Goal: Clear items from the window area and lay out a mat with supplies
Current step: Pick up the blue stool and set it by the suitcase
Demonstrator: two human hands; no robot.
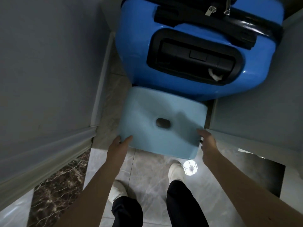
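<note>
1. A pale blue plastic stool (pixel 162 123) sits low in a narrow gap between 2 grey walls, its seat facing up with an oval dark hole (pixel 163 125) in the middle.
2. The left hand (pixel 120 145) grips the stool's near left corner, thumb on top of the seat and fingers curled under the edge.
3. The right hand (pixel 207 141) holds the near right corner, thumb lying along the seat edge and fingers wrapped down over the side.
4. A bright blue suitcase (pixel 196 46) stands just beyond the stool, touching or overlapping its far edge, black handle recess on top.
5. White shoes (pixel 176 172) and dark trousers show below on the glossy tiled floor (pixel 147 174).
</note>
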